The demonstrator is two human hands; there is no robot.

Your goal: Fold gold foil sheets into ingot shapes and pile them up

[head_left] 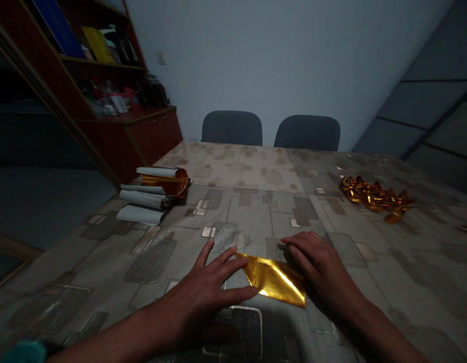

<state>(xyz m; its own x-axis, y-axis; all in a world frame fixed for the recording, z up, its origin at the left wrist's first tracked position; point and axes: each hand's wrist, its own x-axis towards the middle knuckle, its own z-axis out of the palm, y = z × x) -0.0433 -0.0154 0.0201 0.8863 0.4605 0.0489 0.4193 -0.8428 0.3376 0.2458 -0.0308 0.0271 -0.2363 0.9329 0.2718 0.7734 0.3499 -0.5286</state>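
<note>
A folded piece of shiny gold foil paper lies on the patterned tablecloth in front of me. My left hand rests at its left end with the fingers spread, thumb and fingertips touching the foil's left edge. Beside the foil's right end is my right hand, its fingers bent and drawn together; whether anything is between them is hidden.
Rolled sheets in gold and white lie at the table's left. Several folded gold pieces are piled at the right. Two grey chairs stand behind the table, and a red cabinet is at the back left.
</note>
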